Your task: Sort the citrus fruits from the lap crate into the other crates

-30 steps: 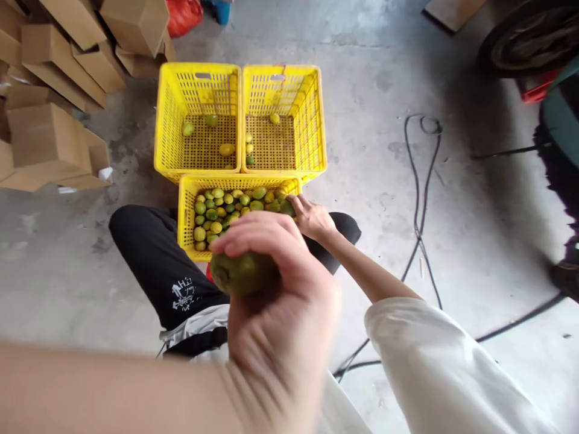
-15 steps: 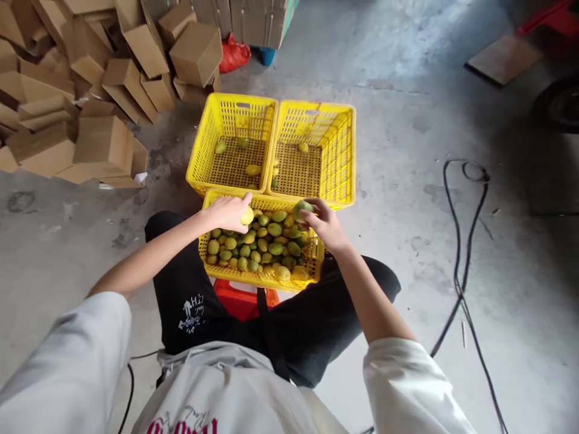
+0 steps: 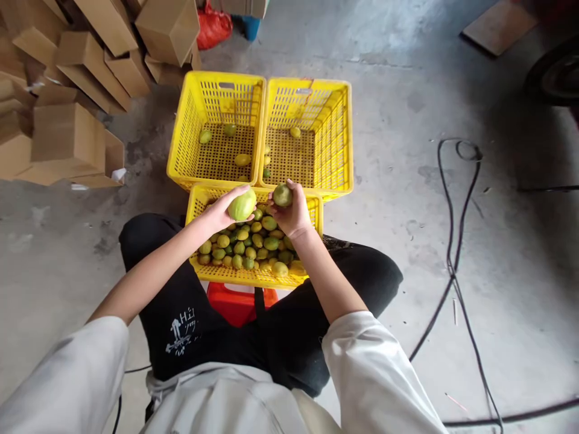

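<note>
My left hand (image 3: pixel 222 211) is closed round a pale green fruit (image 3: pixel 242 205), its palm turned up. Close beside it, my right hand (image 3: pixel 296 211) grips a darker green fruit (image 3: pixel 283 195). Both are raised over the far part of a yellow crate (image 3: pixel 256 278) that holds many green and yellow fruits (image 3: pixel 257 241). Beyond it stand two more yellow crates side by side. The left one (image 3: pixel 180 129) has several fruits on its bottom, and so has the right one (image 3: pixel 347 138).
Open cardboard boxes (image 3: pixel 67 135) are heaped at the far left, near a red bag (image 3: pixel 213 27). A red stool (image 3: pixel 235 304) shows between my legs. Black cable (image 3: pixel 452 271) lies on the floor at right, and a wheel (image 3: pixel 554 75) stands beyond.
Both hands have come closer together over the near crate, and the right hand has turned palm up with its fruit. The view has shifted, so the crates appear further left and higher.
</note>
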The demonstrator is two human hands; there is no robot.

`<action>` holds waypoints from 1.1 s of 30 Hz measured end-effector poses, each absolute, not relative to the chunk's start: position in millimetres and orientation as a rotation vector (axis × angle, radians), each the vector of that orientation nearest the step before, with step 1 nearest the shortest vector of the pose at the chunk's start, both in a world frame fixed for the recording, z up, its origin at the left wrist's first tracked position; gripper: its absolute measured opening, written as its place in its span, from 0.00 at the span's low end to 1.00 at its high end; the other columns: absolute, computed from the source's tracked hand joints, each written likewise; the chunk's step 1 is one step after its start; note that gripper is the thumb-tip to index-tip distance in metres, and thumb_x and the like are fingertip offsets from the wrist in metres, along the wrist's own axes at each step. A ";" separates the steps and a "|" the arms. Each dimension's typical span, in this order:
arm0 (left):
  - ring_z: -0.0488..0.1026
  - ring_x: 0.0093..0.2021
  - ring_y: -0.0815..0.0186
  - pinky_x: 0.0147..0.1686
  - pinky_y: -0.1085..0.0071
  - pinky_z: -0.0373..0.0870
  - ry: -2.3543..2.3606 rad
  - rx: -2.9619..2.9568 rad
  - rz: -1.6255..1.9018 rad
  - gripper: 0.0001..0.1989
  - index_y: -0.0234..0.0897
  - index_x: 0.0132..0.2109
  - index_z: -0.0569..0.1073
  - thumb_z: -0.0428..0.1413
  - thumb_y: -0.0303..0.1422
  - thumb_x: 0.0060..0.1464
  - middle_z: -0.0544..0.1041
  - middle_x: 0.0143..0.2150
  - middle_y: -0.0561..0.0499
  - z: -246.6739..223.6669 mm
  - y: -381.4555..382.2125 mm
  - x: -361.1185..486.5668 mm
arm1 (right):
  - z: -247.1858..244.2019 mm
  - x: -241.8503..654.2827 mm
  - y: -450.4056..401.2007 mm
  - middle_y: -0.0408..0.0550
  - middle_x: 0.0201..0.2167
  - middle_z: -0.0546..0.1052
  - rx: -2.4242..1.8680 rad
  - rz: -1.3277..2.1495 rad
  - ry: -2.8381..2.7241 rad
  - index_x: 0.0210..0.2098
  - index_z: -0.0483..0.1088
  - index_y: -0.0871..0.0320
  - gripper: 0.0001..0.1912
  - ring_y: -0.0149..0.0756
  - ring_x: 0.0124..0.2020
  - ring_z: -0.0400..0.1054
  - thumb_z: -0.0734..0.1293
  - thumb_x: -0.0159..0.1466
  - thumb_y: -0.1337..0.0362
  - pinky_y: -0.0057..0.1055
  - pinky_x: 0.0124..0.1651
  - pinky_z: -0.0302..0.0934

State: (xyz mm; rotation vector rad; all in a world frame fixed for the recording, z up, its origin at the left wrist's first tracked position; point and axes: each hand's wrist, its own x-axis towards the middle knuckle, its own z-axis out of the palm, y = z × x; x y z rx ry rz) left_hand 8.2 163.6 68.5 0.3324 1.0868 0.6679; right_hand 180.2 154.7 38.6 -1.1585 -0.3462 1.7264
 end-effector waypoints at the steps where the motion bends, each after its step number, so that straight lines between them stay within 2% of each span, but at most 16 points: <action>1: 0.78 0.35 0.61 0.38 0.65 0.77 1.094 0.306 0.706 0.17 0.35 0.46 0.72 0.63 0.39 0.53 0.78 0.33 0.46 70.0 164.3 9.3 | 42.1 180.7 154.2 0.42 0.25 0.71 -1.169 1.716 -0.348 0.30 0.62 0.53 0.20 0.30 0.23 0.62 0.65 0.62 0.43 0.25 0.20 0.53; 4: 0.77 0.38 0.62 0.42 0.65 0.77 1.106 0.231 0.822 0.17 0.36 0.47 0.72 0.63 0.40 0.54 0.77 0.35 0.47 75.8 165.8 11.1 | 49.4 181.3 153.2 0.43 0.27 0.72 -1.163 1.730 -0.324 0.31 0.63 0.54 0.17 0.29 0.22 0.61 0.63 0.64 0.47 0.25 0.20 0.54; 8: 0.76 0.40 0.62 0.42 0.65 0.78 1.135 0.133 0.943 0.16 0.39 0.46 0.72 0.62 0.44 0.55 0.77 0.38 0.47 82.3 159.1 9.3 | 53.6 180.1 148.5 0.42 0.27 0.71 -1.151 1.770 -0.391 0.33 0.66 0.55 0.15 0.29 0.24 0.66 0.66 0.63 0.50 0.26 0.23 0.59; 15: 0.78 0.37 0.60 0.33 0.68 0.78 1.099 0.001 0.911 0.17 0.38 0.46 0.73 0.58 0.46 0.59 0.78 0.37 0.45 78.7 134.7 6.6 | 57.6 169.1 131.1 0.38 0.26 0.69 -1.178 1.687 -0.408 0.30 0.63 0.55 0.18 0.27 0.23 0.65 0.76 0.51 0.60 0.24 0.22 0.58; 20: 0.78 0.33 0.62 0.29 0.71 0.77 1.057 0.101 0.846 0.18 0.37 0.43 0.73 0.61 0.47 0.56 0.78 0.33 0.46 81.0 127.7 6.7 | 56.4 172.7 126.9 0.40 0.22 0.69 -1.265 1.736 -0.326 0.31 0.63 0.54 0.15 0.32 0.24 0.67 0.70 0.58 0.52 0.24 0.19 0.56; 24: 0.78 0.35 0.64 0.38 0.68 0.79 1.048 0.138 0.918 0.16 0.36 0.42 0.73 0.65 0.41 0.53 0.78 0.35 0.47 84.4 110.4 2.6 | 57.5 182.9 110.0 0.42 0.23 0.71 -1.239 1.753 -0.349 0.31 0.64 0.54 0.17 0.34 0.27 0.69 0.71 0.57 0.49 0.24 0.19 0.56; 26: 0.78 0.37 0.64 0.41 0.66 0.79 1.103 0.085 0.970 0.16 0.37 0.42 0.72 0.65 0.41 0.52 0.78 0.36 0.48 83.2 101.6 0.6 | 59.5 185.7 99.2 0.42 0.26 0.72 -1.217 1.727 -0.393 0.32 0.66 0.54 0.18 0.33 0.28 0.70 0.74 0.54 0.50 0.25 0.21 0.60; 29: 0.78 0.37 0.64 0.40 0.67 0.78 1.205 0.029 0.997 0.13 0.39 0.42 0.72 0.62 0.42 0.55 0.78 0.36 0.49 77.4 96.1 1.0 | 62.3 185.1 89.8 0.40 0.31 0.74 -1.217 1.669 -0.367 0.33 0.69 0.54 0.16 0.29 0.28 0.70 0.76 0.52 0.55 0.24 0.26 0.66; 33: 0.79 0.38 0.62 0.38 0.69 0.78 1.156 -0.024 0.994 0.10 0.39 0.42 0.73 0.53 0.40 0.64 0.79 0.36 0.47 66.3 99.8 9.4 | 59.7 178.4 92.9 0.40 0.24 0.72 -1.224 1.697 -0.123 0.29 0.70 0.56 0.08 0.27 0.24 0.67 0.70 0.59 0.59 0.21 0.23 0.65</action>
